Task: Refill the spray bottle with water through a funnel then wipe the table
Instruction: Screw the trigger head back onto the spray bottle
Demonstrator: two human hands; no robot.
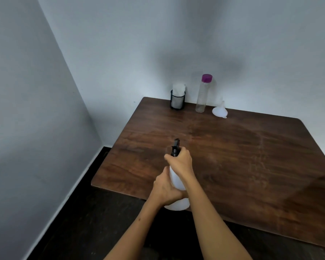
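Two bare forearms are seen reaching up from the bottom edge, nearest the camera, and meeting over the near edge of a dark brown wooden table (242, 156). The table fills the right and centre of the view and is set into a corner of pale grey walls, with dark floor visible to its left and in front.

A white translucent spray bottle (176, 184) is held between the hands above the table's near edge, tilted away from the camera. The left hand (164, 190) is wrapped around the lower body of the bottle, its grip closed on it. The right hand (181, 162) is closed around the bottle's neck, just below the black spray head (175, 148), which points away toward the far wall. Whether the bottle's base touches the table cannot be told.

Along the far edge of the table, against the wall, three things are lined up. A tall clear water bottle (202, 96) with a purple cap is standing upright. To its left, slightly apart, a black mesh holder (177, 101) containing a white cloth (178, 89) is seen. To the right of the tall bottle, close by, a white funnel (219, 110) is resting wide mouth down, spout upward.
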